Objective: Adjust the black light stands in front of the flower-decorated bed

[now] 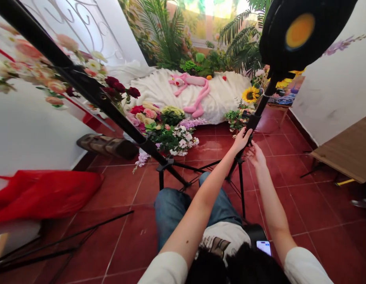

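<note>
A black light stand point(262, 103) rises in front of me, tilted in view, with a black lamp head point(274, 43) bearing an orange round spot at its top. Wrapped round its pole near the collar is my left hand point(242, 140). Just below and to the right, my right hand point(256, 154) has its fingers curled at the collar's knob, which they partly hide. The stand's tripod legs point(241, 185) reach the floor close to my knees.
Another black stand pole point(111, 108) slants across the left. Artificial flowers point(162, 126) lie before a white draped cloth point(153, 90) bearing a pink plush toy point(197, 82). A wooden table point(345, 148) stands right, red fabric point(46, 193) left. A phone point(263, 247) lies beside me.
</note>
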Demonstrator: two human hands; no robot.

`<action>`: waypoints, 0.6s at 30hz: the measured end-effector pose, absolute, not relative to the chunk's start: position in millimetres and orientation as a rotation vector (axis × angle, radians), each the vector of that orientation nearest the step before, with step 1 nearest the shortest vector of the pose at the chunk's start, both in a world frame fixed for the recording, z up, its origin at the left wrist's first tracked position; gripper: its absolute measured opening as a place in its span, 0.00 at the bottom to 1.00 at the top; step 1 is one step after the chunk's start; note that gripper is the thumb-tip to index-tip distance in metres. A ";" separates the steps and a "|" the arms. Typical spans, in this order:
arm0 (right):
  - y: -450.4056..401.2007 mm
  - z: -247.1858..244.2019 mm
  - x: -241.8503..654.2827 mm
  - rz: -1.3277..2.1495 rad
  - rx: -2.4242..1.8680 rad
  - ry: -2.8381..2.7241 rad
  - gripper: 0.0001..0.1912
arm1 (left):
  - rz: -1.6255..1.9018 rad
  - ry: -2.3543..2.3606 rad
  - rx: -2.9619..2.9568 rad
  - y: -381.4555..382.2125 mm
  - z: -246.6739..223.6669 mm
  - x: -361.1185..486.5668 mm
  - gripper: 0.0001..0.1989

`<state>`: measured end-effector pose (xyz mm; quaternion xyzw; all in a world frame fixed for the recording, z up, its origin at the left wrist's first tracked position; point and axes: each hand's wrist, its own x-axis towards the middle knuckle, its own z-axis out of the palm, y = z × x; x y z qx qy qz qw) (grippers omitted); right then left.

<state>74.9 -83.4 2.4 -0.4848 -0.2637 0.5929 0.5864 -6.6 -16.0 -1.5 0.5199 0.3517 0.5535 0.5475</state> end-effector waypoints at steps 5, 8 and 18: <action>-91.4 4.4 76.0 0.599 -1.403 -1.091 0.13 | 1.294 0.814 1.250 -19.1 3.9 -9.0 0.18; -100.5 6.1 83.7 0.211 -1.517 -1.481 0.07 | 1.278 0.837 1.259 -20.9 7.0 -10.4 0.18; -83.7 18.1 99.4 0.193 -1.302 -1.359 0.15 | 1.339 0.896 1.343 -18.8 -3.7 -2.8 0.17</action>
